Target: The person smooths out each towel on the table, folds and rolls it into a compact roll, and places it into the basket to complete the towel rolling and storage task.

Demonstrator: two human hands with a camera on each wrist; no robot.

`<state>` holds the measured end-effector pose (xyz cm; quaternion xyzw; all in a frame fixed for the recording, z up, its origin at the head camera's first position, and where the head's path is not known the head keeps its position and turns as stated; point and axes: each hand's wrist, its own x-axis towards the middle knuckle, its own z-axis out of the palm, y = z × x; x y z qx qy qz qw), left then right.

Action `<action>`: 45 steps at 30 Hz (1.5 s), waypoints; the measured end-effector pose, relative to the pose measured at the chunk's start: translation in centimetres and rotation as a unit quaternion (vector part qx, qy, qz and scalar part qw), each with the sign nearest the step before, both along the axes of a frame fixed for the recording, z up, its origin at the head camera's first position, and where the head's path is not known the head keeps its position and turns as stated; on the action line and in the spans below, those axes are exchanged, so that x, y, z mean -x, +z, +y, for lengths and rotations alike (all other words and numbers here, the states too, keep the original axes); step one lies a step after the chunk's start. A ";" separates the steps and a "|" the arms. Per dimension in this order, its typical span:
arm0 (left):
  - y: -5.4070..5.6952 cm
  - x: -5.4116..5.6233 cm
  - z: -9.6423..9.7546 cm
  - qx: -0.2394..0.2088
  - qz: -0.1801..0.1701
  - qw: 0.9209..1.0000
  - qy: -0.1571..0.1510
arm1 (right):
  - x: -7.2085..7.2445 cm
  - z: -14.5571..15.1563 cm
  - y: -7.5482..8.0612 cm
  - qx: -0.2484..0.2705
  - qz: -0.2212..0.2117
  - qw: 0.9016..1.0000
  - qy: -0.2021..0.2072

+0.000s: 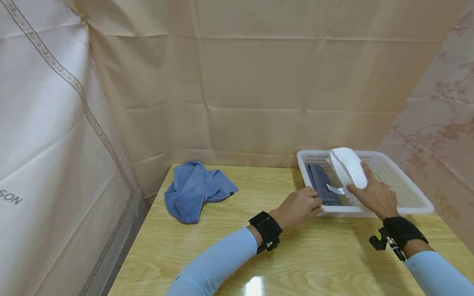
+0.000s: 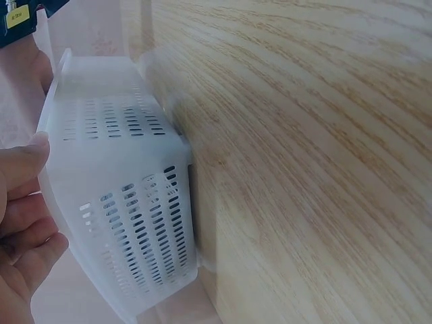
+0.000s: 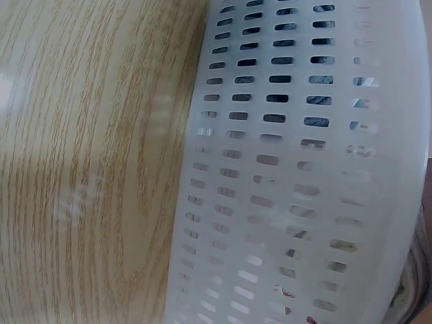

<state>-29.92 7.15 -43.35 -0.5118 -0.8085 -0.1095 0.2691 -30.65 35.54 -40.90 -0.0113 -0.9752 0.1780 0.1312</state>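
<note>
A white slotted plastic basket (image 1: 418, 201) stands at the far right of the table. My left hand (image 1: 299, 206) holds its front left corner, the thumb at the rim in the left wrist view. Inside, along the left wall, lies a folded dark grey towel (image 1: 320, 181) with a white tag (image 1: 335, 189). My right hand (image 1: 379, 195) reaches over the front rim and grips a folded white cloth (image 1: 347, 164), tilted above the basket floor next to the grey towel. The basket wall (image 3: 283, 162) fills much of the right wrist view and largely hides that hand.
A crumpled blue towel (image 1: 194, 191) with a small dark tag lies at the table's far left. Beige cloth (image 1: 252, 82) hangs directly behind the table. A white sheet (image 1: 55, 144) hangs at the left, and a pink floral one (image 1: 440, 135) at the right, close to the basket.
</note>
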 end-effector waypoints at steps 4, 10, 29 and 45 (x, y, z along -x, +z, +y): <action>0.0 -0.1 0.1 0.005 0.007 1.000 0.004 | 0.0 0.2 -0.2 0.000 -0.006 1.000 -0.003; -0.1 -0.1 0.2 0.010 0.011 1.000 0.007 | 0.0 0.4 -0.5 -0.001 -0.012 1.000 -0.005; -0.1 0.0 0.0 0.010 0.013 1.000 0.008 | 0.3 0.2 -0.5 -0.007 -0.029 1.000 -0.005; -0.1 0.0 0.0 0.003 0.004 1.000 0.002 | 0.6 -0.1 -0.7 -0.015 -0.069 0.997 -0.009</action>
